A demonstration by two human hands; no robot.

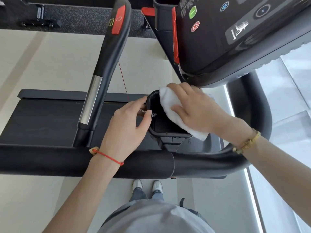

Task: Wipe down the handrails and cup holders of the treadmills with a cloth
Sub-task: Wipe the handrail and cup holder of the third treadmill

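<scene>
From the head camera I look straight down over the treadmill's black cup holder [165, 121], which sits just below the console [235, 36] and above the thick black handrail [84, 163] that crosses the picture.

My right hand [198, 108] lies flat with straight fingers spread across a folded white cloth [175, 110], pressing it onto the cup holder's right rim; part of the cloth hangs into the opening and its lower end sticks out past the near right corner. That wrist carries a gold bracelet [247, 142], and the forearm comes in from the lower right over the curved handrail.

My left hand [129, 125] grips the cup holder's left rim, thumb hooked over the edge and fingers curled on the outer wall. A red string bracelet [109, 158] circles that wrist, and the forearm crosses the handrail from below.

A second handrail [104, 64] with a silver grip section and a red patch runs up the left. White shoes [147, 184] stand on the floor below.
</scene>
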